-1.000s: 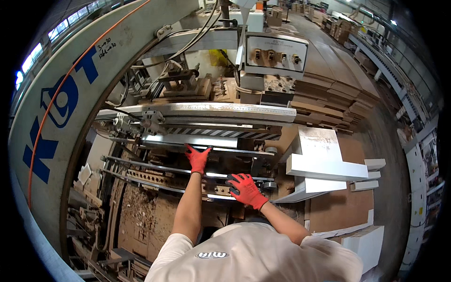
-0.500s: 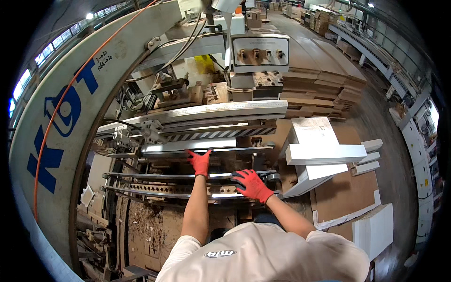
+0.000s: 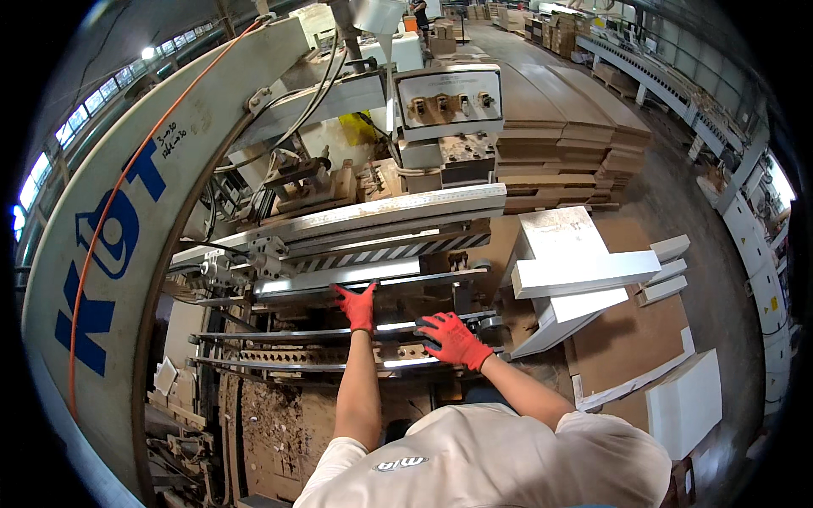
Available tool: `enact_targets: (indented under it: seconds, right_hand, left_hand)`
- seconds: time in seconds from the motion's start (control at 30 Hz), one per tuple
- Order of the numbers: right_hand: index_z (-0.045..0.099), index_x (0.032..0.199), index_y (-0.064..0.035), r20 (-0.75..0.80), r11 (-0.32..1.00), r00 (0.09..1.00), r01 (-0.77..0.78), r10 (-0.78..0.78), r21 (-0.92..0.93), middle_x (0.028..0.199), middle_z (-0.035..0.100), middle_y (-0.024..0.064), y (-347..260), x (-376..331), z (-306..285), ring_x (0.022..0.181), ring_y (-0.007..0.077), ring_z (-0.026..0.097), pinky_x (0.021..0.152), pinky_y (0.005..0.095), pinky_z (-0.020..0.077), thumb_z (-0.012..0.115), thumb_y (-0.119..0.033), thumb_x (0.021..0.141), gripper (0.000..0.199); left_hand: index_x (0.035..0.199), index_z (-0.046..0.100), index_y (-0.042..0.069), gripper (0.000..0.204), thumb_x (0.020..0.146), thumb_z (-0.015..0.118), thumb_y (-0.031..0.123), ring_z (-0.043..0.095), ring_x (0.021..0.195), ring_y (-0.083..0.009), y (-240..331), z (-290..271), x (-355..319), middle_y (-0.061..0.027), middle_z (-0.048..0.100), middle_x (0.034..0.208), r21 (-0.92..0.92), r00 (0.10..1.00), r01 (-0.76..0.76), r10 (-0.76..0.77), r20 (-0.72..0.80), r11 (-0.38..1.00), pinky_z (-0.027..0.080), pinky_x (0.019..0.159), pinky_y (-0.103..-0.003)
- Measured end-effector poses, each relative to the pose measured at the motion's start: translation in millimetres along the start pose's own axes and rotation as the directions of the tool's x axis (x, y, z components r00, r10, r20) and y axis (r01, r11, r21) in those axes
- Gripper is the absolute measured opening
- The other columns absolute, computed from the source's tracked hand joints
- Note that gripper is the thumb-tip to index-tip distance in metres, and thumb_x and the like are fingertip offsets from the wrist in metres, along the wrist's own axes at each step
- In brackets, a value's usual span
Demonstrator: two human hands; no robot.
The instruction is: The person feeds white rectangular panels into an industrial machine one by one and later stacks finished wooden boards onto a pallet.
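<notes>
Both my hands wear red gloves with dark fingertips. My left hand (image 3: 356,307) is open, thumb and fingers spread, at the near edge of a narrow white panel (image 3: 360,273) lying across the machine. Close to the roller end of a metal rail (image 3: 279,335), my right hand (image 3: 455,340) is also open, its fingers loosely bent and slightly apart. It seems to rest on or just above the rail; I cannot tell which. Neither palm shows.
A striped guard (image 3: 398,249) and a white beam with a scale (image 3: 406,203) lie beyond the panel. A switch box (image 3: 449,100) stands above. White boards (image 3: 584,275) are stacked at right, brown boards (image 3: 550,127) behind. A large machine arm (image 3: 135,212) rises at left.
The view has shifted slightly. My left hand's fingers remain spread by the white panel, and my right hand stays near the rail's end. Nothing has been picked up.
</notes>
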State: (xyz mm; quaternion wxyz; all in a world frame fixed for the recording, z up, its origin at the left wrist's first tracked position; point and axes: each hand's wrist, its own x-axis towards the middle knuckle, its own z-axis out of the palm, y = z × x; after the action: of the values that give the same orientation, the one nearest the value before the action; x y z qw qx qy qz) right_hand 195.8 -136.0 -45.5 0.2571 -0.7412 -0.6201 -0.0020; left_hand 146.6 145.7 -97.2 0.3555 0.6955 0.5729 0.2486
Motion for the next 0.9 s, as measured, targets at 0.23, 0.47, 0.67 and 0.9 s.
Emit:
enact_targets:
  seconds: [0.23,0.47,0.67,0.9]
  right_hand:
    - [0.062,0.117,-0.0099,-0.035,1.0,0.999,0.014,-0.015,-0.019,0.13,0.054,0.0119,2.6,-3.6,0.3,0.114,0.0313,0.051,0.096,0.0437,0.0389,0.067,-0.031,0.079,0.044]
    - [0.063,0.115,-0.0103,-0.069,0.998,0.997,-0.024,0.028,0.061,0.128,0.056,0.0102,10.0,-1.1,4.4,0.112,0.031,0.053,0.094,0.0434,0.0399,0.07,-0.034,0.077,0.045]
    - [0.064,0.115,-0.0122,-0.09,0.935,0.97,-0.191,0.227,0.298,0.125,0.058,0.0096,10.3,9.0,8.6,0.112,0.0305,0.055,0.096,0.0429,0.0401,0.069,-0.035,0.077,0.045]
    - [0.059,0.12,-0.0068,-0.128,0.697,0.929,-0.164,0.347,0.698,0.12,0.059,0.0133,20.3,24.0,-4.2,0.105,0.0338,0.06,0.09,0.0382,0.049,0.069,-0.022,0.08,0.044]
  left_hand:
    - [0.153,-0.004,0.013,0.133,0.061,0.083,0.054,0.025,0.134,-0.055,-0.4,3.7,3.0,-0.0441,0.013,0.143,-0.003,1.0,-0.008,0.008,0.004,1.0,0.029,0.109,-0.054]
    - [0.153,-0.009,0.018,0.134,0.062,0.083,0.054,0.018,0.137,-0.0554,-0.2,3.5,3.2,-0.0448,0.006,0.145,-0.02,0.999,0.024,-0.023,0.025,1.0,0.025,0.112,-0.052]
    - [0.153,-0.006,0.016,0.135,0.061,0.086,0.05,0.015,0.14,-0.0492,0.1,4.7,1.6,-0.0418,0.005,0.148,-0.053,1.0,-0.022,0.021,-0.011,0.998,0.021,0.114,-0.049]
    - [0.154,-0.002,0.015,0.132,0.062,0.086,0.049,0.016,0.14,-0.0501,-10.8,5.0,14.0,-0.0423,0.006,0.147,-0.064,0.999,0.021,-0.019,0.028,0.998,0.024,0.113,-0.049]
